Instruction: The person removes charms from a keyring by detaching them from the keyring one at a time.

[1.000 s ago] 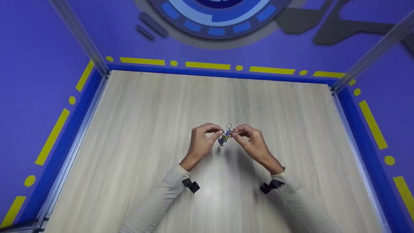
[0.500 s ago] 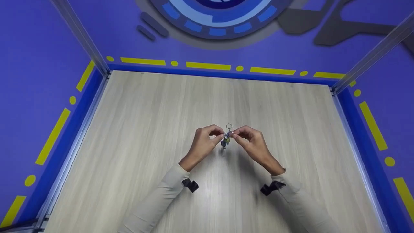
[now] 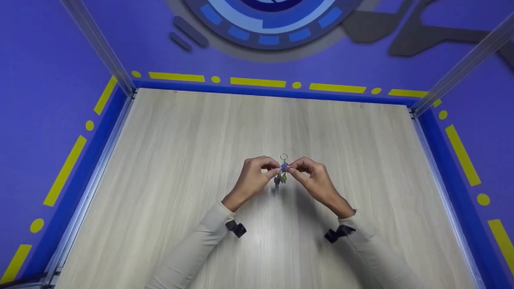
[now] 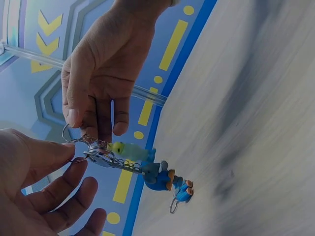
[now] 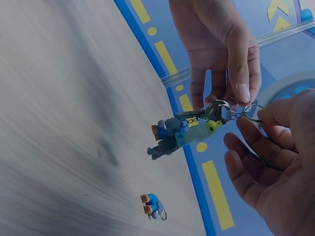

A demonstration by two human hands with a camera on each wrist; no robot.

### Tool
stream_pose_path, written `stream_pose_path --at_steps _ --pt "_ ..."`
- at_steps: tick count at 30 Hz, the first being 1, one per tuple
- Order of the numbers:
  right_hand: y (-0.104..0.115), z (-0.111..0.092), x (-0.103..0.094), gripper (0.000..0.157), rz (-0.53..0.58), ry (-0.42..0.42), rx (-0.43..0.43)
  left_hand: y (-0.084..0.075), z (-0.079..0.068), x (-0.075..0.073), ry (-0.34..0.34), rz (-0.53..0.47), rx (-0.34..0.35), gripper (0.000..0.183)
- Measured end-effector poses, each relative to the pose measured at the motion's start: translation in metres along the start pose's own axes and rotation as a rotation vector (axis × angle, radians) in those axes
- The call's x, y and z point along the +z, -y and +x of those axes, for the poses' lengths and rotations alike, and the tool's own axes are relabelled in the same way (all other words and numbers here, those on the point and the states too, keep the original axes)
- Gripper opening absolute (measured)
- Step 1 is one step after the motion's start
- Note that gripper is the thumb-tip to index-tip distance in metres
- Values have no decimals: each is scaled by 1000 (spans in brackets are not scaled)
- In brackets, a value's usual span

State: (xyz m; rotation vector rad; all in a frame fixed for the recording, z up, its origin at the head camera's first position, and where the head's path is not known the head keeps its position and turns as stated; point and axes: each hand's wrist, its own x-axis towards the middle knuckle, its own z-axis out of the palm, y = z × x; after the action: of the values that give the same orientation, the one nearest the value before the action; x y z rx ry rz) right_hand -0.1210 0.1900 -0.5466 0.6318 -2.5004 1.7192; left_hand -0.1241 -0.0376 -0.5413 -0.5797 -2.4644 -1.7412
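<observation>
As both forearms [image 3: 196, 245] angle inward, the left hand [image 3: 255, 176] and right hand [image 3: 316, 178] pinch the linked keychains [image 4: 130, 151].

— What's between the hands?
— Some small trinkets [image 3: 283, 178], blue and yellow-green, pinched from the left by the left hand [image 3: 255, 175] and from the right by the right hand [image 3: 314, 177]
— And that ring [image 3: 284, 154]?
— Just beyond them, on the far side, over the pale wooden table [image 3: 192, 152]

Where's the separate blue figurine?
In the right wrist view, the blue figurine lies on the table near bottom centre, lower in frame than the held keychain bunch.
</observation>
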Motion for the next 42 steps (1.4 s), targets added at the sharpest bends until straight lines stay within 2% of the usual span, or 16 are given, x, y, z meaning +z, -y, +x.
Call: stream_pose_path --at_steps 11,15,18,23,27,35,42 --pt "-2 -1 -1 7 3 -10 16 0 0 -1 -63 -84 -8 11" --pt "-3 -2 -2 6 10 -20 23 2 -1 0 -80 -99 -2 8" --pt "-2 -3 -2 6 33 -30 27 3 -2 2 -71 -104 -6 2" --pt "-1 -5 -2 5 63 -47 34 4 -3 2 -28 -89 -34 6" --pt "0 -6 -2 5 73 -48 37 5 -2 2 -5 -76 -29 8" --pt "0 -6 -3 5 115 -35 6 2 -2 3 -23 -21 3 5" --pt "1 -5 -2 5 104 -29 10 1 -3 3 -28 -19 10 4"
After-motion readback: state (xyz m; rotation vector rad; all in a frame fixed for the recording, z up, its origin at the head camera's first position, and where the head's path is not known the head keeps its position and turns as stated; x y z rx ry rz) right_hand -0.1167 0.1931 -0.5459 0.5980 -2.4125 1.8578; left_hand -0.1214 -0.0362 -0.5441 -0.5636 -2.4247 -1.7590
